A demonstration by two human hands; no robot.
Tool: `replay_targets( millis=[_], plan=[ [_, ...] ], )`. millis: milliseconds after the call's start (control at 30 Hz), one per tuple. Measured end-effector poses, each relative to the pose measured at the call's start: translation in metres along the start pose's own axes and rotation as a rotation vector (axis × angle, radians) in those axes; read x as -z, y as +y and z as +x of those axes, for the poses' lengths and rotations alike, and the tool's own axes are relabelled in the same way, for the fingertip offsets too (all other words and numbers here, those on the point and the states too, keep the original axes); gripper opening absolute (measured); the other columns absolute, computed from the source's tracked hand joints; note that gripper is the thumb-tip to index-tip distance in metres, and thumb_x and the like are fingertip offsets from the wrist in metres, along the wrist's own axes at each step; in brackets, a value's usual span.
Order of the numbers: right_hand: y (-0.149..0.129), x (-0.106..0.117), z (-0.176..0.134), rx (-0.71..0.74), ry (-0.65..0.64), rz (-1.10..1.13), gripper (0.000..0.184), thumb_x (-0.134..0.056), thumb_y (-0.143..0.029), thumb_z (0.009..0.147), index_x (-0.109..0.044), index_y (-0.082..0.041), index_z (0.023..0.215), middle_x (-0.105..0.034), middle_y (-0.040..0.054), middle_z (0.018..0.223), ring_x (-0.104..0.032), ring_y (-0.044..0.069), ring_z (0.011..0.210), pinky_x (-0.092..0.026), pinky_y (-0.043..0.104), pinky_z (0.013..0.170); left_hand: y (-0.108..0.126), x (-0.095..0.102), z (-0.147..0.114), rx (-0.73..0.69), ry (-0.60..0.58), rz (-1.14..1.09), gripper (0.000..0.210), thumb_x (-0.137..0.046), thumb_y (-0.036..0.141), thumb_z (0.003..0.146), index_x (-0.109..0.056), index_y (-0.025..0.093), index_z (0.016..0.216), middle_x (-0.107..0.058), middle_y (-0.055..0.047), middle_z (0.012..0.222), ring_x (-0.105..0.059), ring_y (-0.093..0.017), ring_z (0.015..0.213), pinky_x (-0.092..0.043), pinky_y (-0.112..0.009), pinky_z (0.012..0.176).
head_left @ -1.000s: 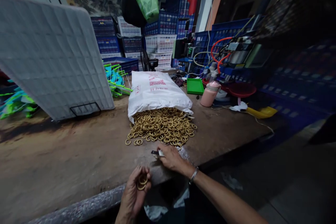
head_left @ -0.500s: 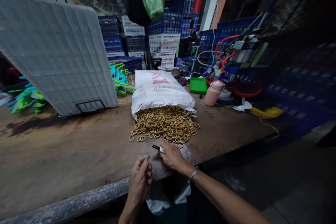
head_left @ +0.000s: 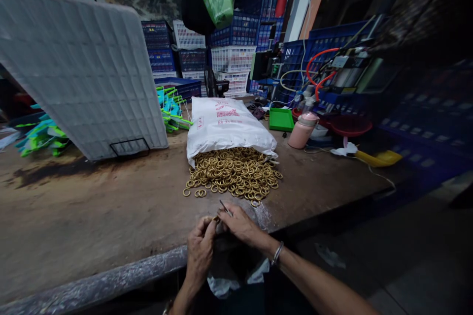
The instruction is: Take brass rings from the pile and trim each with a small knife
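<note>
My left hand (head_left: 200,246) is closed, its thumb and fingertips pinching a brass-coloured ring (head_left: 216,218) at the table's front edge. Close beside it, my right hand (head_left: 238,224) is closed round a thin flat blade-like tool (head_left: 225,207), whose dark tip points up and left. The fingertips of both hands meet around the ring; whether the blade touches it I cannot tell. Just beyond the hands, a heap of similar rings (head_left: 236,172) spills from the open mouth of a white sack (head_left: 229,125) with red print. A few rings lie loose in front of the heap.
To the left a large pale ribbed panel (head_left: 84,78) leans over the table (head_left: 111,221), with green and blue plastic pieces (head_left: 172,110) behind it. At the right are a green tray (head_left: 281,119), a pink bottle (head_left: 302,130) and a yellow scoop-like object (head_left: 380,157). Stacked crates (head_left: 232,59) stand behind.
My hands have come together, the left moving right and up to the right. The ring now shows between their fingertips. The blade-like tool has turned to a steeper, edge-on angle.
</note>
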State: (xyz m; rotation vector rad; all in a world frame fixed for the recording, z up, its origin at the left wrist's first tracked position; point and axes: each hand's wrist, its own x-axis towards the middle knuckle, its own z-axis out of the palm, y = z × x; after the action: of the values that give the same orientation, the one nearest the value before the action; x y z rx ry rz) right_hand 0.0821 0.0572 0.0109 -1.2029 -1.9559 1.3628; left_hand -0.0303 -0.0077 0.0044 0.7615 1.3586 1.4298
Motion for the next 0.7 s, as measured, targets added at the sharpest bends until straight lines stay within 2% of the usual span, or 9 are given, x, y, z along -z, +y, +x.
replay_targets(
  millis=[67, 167, 300, 400, 567, 700],
  plan=[
    [0.0015, -0.0007, 0.0003, -0.07, -0.062, 0.079, 0.025, -0.037, -0.031, 0.082, -0.048, -0.016, 0.065, -0.044, -0.0051, 0.051, -0.037, 0.006, 0.046, -0.027, 0.017, 0.043, -0.0003, 0.0, -0.001, -0.026, -0.043, 0.008, 0.023, -0.062, 0.039, 0.067, -0.061, 0.016, 0.066, -0.057, 0.001, 0.059, -0.048, -0.011, 0.054, -0.036, -0.019, 0.048],
    [0.0026, -0.0025, 0.002, -0.114, -0.046, 0.129, 0.022, -0.041, -0.027, 0.079, -0.046, -0.016, 0.061, -0.042, -0.0057, 0.049, -0.034, 0.006, 0.043, -0.026, 0.017, 0.041, -0.0029, 0.0024, -0.0014, 0.073, -0.103, -0.035, 0.025, -0.062, 0.041, 0.067, -0.058, 0.016, 0.066, -0.05, 0.004, 0.052, -0.041, -0.007, 0.044, -0.03, -0.017, 0.042],
    [0.0002, -0.0038, 0.0045, -0.092, 0.009, 0.073, 0.013, -0.043, -0.021, 0.074, -0.047, -0.016, 0.063, -0.044, -0.0058, 0.05, -0.038, 0.006, 0.047, -0.029, 0.016, 0.044, -0.0078, 0.0068, -0.0011, 0.173, -0.15, -0.102, 0.026, -0.061, 0.042, 0.068, -0.052, 0.017, 0.067, -0.042, 0.008, 0.047, -0.028, -0.003, 0.035, -0.02, -0.016, 0.036],
    [-0.0022, -0.0036, 0.0041, -0.05, 0.023, 0.008, 0.013, -0.043, -0.021, 0.074, -0.047, -0.016, 0.062, -0.046, -0.0053, 0.051, -0.041, 0.007, 0.05, -0.03, 0.016, 0.046, -0.0085, 0.0077, -0.0016, 0.197, -0.158, -0.138, 0.027, -0.061, 0.043, 0.068, -0.052, 0.017, 0.07, -0.044, 0.008, 0.049, -0.028, -0.003, 0.035, -0.018, -0.015, 0.036],
    [-0.001, -0.0042, 0.0023, -0.036, -0.076, 0.051, 0.021, -0.038, -0.024, 0.079, -0.049, -0.016, 0.063, -0.053, -0.0026, 0.055, -0.046, 0.007, 0.051, -0.033, 0.017, 0.048, -0.0058, 0.0074, -0.0031, 0.152, -0.189, -0.072, 0.031, -0.06, 0.045, 0.067, -0.054, 0.016, 0.064, -0.039, 0.008, 0.042, -0.028, -0.004, 0.035, -0.019, -0.017, 0.036],
    [-0.0006, -0.0048, 0.0023, -0.036, -0.05, 0.01, 0.016, -0.043, -0.022, 0.076, -0.051, -0.015, 0.065, -0.053, -0.0034, 0.055, -0.045, 0.007, 0.052, -0.032, 0.016, 0.048, -0.0052, 0.0075, -0.0047, 0.199, -0.189, -0.139, 0.031, -0.059, 0.047, 0.067, -0.054, 0.016, 0.066, -0.045, 0.006, 0.05, -0.029, -0.003, 0.036, -0.017, -0.017, 0.035]
  ],
)
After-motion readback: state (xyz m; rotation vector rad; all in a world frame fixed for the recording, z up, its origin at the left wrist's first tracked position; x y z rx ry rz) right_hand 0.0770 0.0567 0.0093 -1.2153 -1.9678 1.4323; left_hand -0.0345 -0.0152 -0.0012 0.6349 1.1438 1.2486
